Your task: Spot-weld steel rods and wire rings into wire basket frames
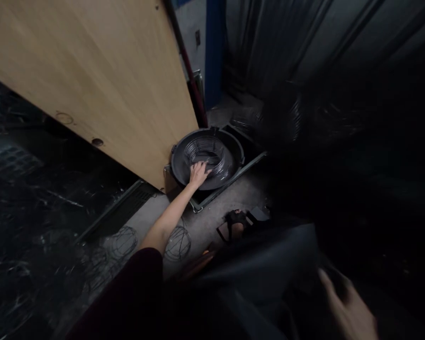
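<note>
My left hand (199, 174) reaches down into a round black tub (179, 165) on the floor. Its fingers are slightly bent and spread over the near left side of a coil of thin metal wire (217, 153). Whether the fingertips press on the wire is hard to see. Low at the right, my right hand (352, 309) is blurred, with thumb and fingers apart beside dark cloth or sheeting (269, 278). Nothing shows between its fingers, though the area is very dark.
A large wooden panel (102, 71) stands at the left, against the tub. Beneath the tub is a dark metal frame (230, 182). Loose wire loops (178, 243) lie on the concrete floor. A sandalled foot (237, 219) is near the tub. Deep shadow covers the right side.
</note>
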{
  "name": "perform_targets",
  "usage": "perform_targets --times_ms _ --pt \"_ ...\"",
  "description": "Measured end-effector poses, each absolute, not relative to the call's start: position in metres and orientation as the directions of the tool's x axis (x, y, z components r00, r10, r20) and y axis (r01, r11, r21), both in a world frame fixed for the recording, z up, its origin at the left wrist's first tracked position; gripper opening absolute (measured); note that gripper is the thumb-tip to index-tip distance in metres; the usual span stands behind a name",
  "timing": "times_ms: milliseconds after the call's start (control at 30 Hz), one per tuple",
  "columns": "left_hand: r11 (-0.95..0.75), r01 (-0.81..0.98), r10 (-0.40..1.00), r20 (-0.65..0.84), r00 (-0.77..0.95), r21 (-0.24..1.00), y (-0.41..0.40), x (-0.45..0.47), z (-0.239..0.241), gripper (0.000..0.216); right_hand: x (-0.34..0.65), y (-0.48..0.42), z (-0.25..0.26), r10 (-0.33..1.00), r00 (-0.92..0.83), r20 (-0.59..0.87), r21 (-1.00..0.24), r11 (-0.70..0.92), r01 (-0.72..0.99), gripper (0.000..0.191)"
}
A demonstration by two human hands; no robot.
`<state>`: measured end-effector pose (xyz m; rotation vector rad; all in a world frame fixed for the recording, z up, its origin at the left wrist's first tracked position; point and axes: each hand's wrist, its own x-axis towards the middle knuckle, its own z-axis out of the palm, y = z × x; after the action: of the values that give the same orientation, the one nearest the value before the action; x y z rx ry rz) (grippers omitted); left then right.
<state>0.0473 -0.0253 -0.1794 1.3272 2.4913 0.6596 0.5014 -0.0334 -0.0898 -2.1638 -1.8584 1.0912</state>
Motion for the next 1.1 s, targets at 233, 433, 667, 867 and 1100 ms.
perform_targets --times_ms 233,433,667,867,1100 --pt "0.416 0.722 0.851 0.042 -0.523 0.552 0.017 0.024 -0.166 0.010 0.475 -0.006 -0.129 0.897 0.032 -0.440 -0.501 -0.275 0.820 0.057" --pt "0.327 0.610 0.705 0.243 -0.666 0.722 0.040 -0.002 -0.071 0.041 0.451 -0.015 -0.102 0.995 -0.007 -0.098 -0.661 -0.060 0.748 0.052" --pt "-0.057 0.400 0.676 0.330 -0.659 0.915 0.052 0.102 -0.003 0.049 0.459 -0.079 -0.128 0.712 -0.699 0.069 -0.509 0.627 0.589 0.044" --pt "-0.183 -0.042 0.884 0.146 -0.444 0.982 0.045 0.267 -0.016 0.039 0.586 -0.102 -0.129 0.923 -0.376 0.078 -0.220 0.384 0.897 0.038" --pt "-0.036 0.347 0.999 0.030 0.023 0.937 0.000 0.377 -0.104 0.034 0.611 -0.202 -0.128 0.995 -0.087 0.047 -0.125 0.092 0.988 0.040"
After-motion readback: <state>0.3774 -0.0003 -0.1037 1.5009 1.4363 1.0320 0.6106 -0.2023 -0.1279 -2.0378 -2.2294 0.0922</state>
